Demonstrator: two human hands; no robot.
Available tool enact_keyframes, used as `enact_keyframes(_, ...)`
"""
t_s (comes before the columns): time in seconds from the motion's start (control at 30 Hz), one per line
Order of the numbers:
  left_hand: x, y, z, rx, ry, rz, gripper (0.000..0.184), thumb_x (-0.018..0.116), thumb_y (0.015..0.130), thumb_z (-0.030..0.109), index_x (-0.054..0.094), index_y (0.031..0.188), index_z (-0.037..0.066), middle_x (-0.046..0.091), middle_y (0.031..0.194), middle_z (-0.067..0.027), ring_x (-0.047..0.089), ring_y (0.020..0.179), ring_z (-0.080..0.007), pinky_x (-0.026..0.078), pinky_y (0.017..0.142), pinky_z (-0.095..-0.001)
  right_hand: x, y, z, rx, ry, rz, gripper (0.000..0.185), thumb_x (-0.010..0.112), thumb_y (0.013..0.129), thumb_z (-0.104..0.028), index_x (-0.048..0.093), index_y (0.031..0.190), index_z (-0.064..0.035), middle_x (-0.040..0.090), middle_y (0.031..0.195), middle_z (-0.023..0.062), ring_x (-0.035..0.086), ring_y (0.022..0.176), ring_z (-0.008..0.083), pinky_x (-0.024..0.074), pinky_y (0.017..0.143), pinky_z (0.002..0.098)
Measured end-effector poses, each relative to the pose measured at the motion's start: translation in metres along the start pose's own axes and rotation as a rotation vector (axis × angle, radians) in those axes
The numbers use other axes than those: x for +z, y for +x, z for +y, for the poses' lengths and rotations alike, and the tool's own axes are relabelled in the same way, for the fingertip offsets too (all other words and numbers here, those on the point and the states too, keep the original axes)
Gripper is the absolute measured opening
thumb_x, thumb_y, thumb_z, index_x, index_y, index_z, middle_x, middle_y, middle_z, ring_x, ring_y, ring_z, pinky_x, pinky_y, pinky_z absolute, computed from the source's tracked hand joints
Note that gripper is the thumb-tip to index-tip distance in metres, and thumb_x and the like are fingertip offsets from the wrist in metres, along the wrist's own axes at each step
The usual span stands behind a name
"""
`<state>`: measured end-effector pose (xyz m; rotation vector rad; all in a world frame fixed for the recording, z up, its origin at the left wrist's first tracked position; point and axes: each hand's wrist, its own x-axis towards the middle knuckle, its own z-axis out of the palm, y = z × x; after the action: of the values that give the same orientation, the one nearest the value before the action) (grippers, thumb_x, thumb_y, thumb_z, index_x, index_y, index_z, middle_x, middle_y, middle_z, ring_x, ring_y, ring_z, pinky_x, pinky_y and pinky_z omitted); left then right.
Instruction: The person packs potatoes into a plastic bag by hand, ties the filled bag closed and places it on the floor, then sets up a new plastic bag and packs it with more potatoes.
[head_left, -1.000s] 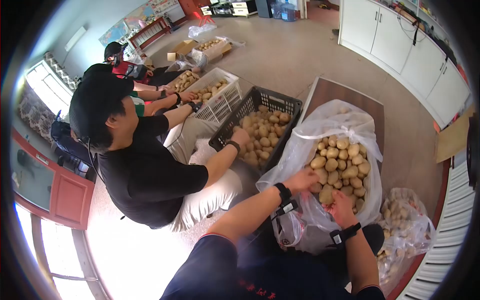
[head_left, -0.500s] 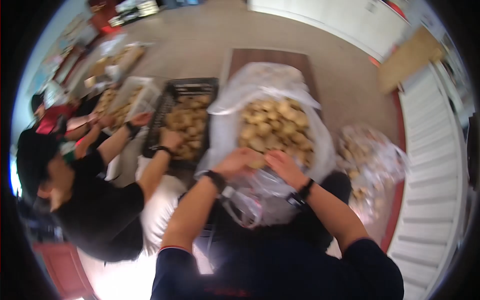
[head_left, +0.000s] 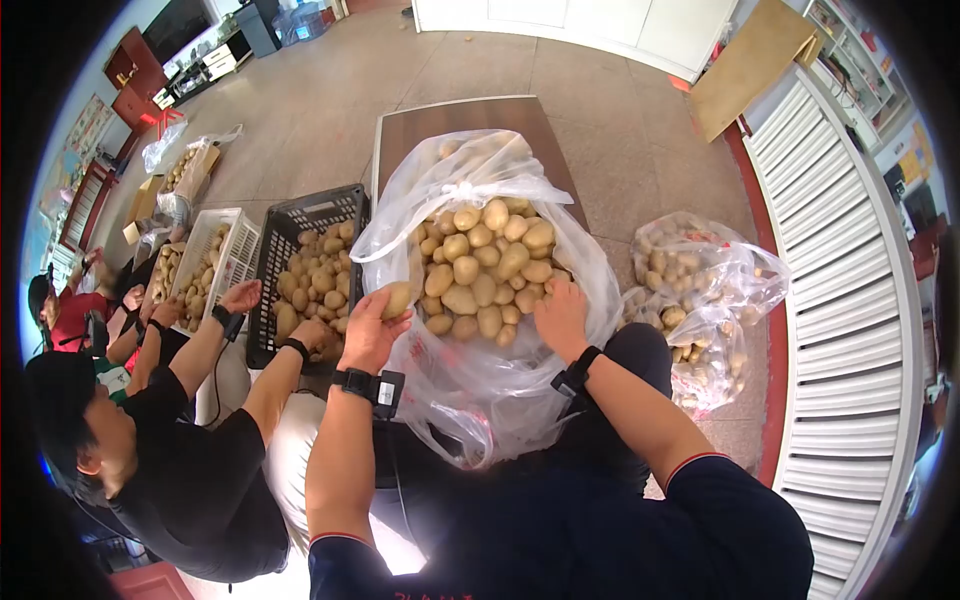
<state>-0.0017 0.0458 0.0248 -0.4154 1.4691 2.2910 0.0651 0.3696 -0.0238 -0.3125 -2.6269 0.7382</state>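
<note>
My left hand is closed on a potato at the left edge of an open clear plastic bag. Several potatoes fill the bag's mouth. At the bag's right side, my right hand rests against the potatoes with its fingers bent; whether it grips one is hidden. Left of the bag stands a black crate with several potatoes in it, where a co-worker's hand reaches in.
A brown board lies behind the bag. Clear bags of potatoes sit on the floor at right, beside a white radiator. At left are a white crate and seated people, the nearest in a black shirt.
The view has swung right. My hands, earlier close together over the bag's near edge, have moved apart: the left to the bag's left edge with a potato, the right to its right side.
</note>
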Motion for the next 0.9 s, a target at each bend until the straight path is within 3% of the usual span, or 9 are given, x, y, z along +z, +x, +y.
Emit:
enact_keyframes(0.2, -0.034, 0.013, 0.006, 0.04, -0.047, 0.128, 0.032, 0.058, 0.097, 0.027, 0.058, 0.117, 0.002, 0.065, 0.102, -0.0102, 0.066, 0.082, -0.0253, 0.057, 0.069, -0.0339, -0.002, 0.008, 0.013, -0.06, -0.048, 0.079, 0.036, 0.06, 0.08, -0.018, 0.052, 0.11, 0.0, 0.055, 0.113, 0.0228, 0.05, 0.108, 0.0421, 0.0398, 0.094, 0.0517)
enact_keyframes(0.3, -0.058, 0.022, 0.005, 0.053, -0.081, 0.196, 0.033, 0.057, 0.097, 0.026, 0.057, 0.119, 0.002, 0.064, 0.102, -0.0121, 0.065, 0.082, -0.0261, 0.057, 0.068, -0.034, 0.0, 0.016, 0.017, 0.057, -0.117, 0.027, 0.041, 0.06, 0.083, -0.022, 0.051, 0.114, 0.0026, 0.054, 0.118, 0.0247, 0.048, 0.113, 0.0439, 0.038, 0.099, 0.0521)
enact_keyframes(0.37, -0.076, 0.031, 0.003, 0.068, -0.128, 0.242, 0.033, 0.056, 0.098, 0.025, 0.056, 0.119, 0.001, 0.063, 0.103, -0.0138, 0.065, 0.083, -0.027, 0.058, 0.069, -0.0352, -0.006, 0.023, 0.013, 0.289, -0.067, -0.064, 0.056, 0.063, 0.084, -0.03, 0.049, 0.125, 0.0062, 0.05, 0.131, 0.0295, 0.044, 0.125, 0.0448, 0.0336, 0.108, 0.0486)
enact_keyframes(0.5, -0.123, 0.049, -0.003, 0.022, -0.245, 0.333, 0.032, 0.055, 0.098, 0.024, 0.055, 0.119, 0.0, 0.062, 0.103, -0.0139, 0.064, 0.083, -0.0284, 0.059, 0.071, -0.0372, -0.011, 0.038, 0.012, 0.444, -0.038, -0.174, 0.062, 0.061, 0.086, -0.039, 0.048, 0.128, 0.0054, 0.051, 0.133, 0.0302, 0.047, 0.126, 0.0449, 0.0362, 0.107, 0.0487)
enact_keyframes(0.67, -0.148, 0.049, -0.002, 0.0, -0.327, 0.389, 0.029, 0.055, 0.099, 0.022, 0.056, 0.118, 0.0, 0.062, 0.103, -0.0133, 0.064, 0.083, -0.0286, 0.06, 0.071, -0.0396, -0.014, 0.049, 0.014, 0.526, -0.065, -0.258, 0.061, 0.049, 0.091, -0.053, 0.055, 0.124, -0.0015, 0.06, 0.125, 0.0247, 0.056, 0.117, 0.0436, 0.0395, 0.101, 0.0527)
enact_keyframes(0.77, -0.161, 0.052, -0.001, -0.057, -0.339, 0.384, 0.028, 0.054, 0.099, 0.023, 0.056, 0.117, 0.001, 0.062, 0.103, -0.0134, 0.064, 0.084, -0.0291, 0.06, 0.072, -0.0402, -0.013, 0.054, 0.018, 0.562, -0.081, -0.281, 0.064, 0.045, 0.092, -0.056, 0.056, 0.123, -0.0007, 0.062, 0.122, 0.0243, 0.057, 0.116, 0.0436, 0.0401, 0.101, 0.0526)
enact_keyframes(0.9, -0.171, 0.056, -0.012, 0.035, -0.24, 0.371, 0.028, 0.053, 0.098, 0.022, 0.057, 0.116, 0.001, 0.062, 0.104, -0.0136, 0.064, 0.084, -0.0293, 0.059, 0.074, -0.041, -0.009, 0.055, 0.02, 0.619, -0.094, -0.316, 0.067, 0.042, 0.093, -0.057, 0.055, 0.128, -0.0018, 0.06, 0.127, 0.0239, 0.056, 0.119, 0.0428, 0.0396, 0.102, 0.0523)
